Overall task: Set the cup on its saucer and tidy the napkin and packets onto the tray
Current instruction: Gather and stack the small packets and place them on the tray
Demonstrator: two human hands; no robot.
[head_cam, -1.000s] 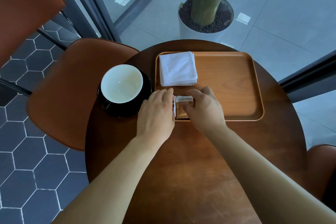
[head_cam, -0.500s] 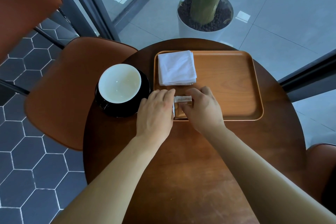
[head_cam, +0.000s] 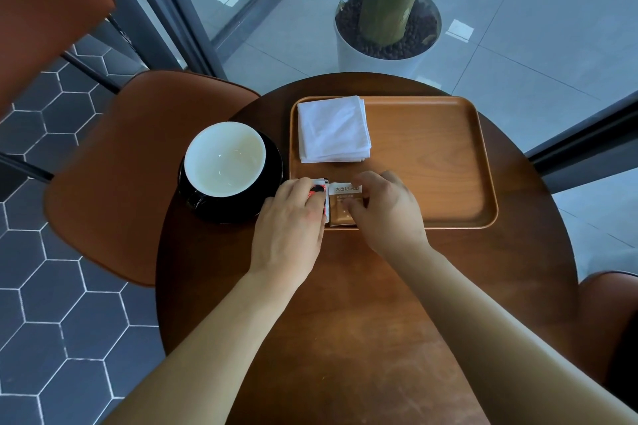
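A white-lined black cup (head_cam: 224, 159) sits on its black saucer (head_cam: 272, 162) on the left of the round table. The wooden tray (head_cam: 431, 155) holds a folded white napkin (head_cam: 333, 129) in its far left corner. At the tray's near left corner lie a brown packet (head_cam: 341, 202) and a red-and-white packet (head_cam: 319, 189), side by side. My left hand (head_cam: 290, 228) rests its fingers on the red-and-white packet. My right hand (head_cam: 386, 210) pinches the brown packet at its right edge. Both packets are partly hidden under my fingers.
The dark round wooden table (head_cam: 345, 304) has brown chairs at the left (head_cam: 138, 166), the far left (head_cam: 41, 10) and the right edge (head_cam: 607, 314). Behind the table stands a white planter with a trunk (head_cam: 386, 28), beyond glass panels.
My left fingers have curled back, which uncovers the red-and-white packet beside the brown one. My right hand has stayed on the brown packet. The cup, napkin and tray have not moved.
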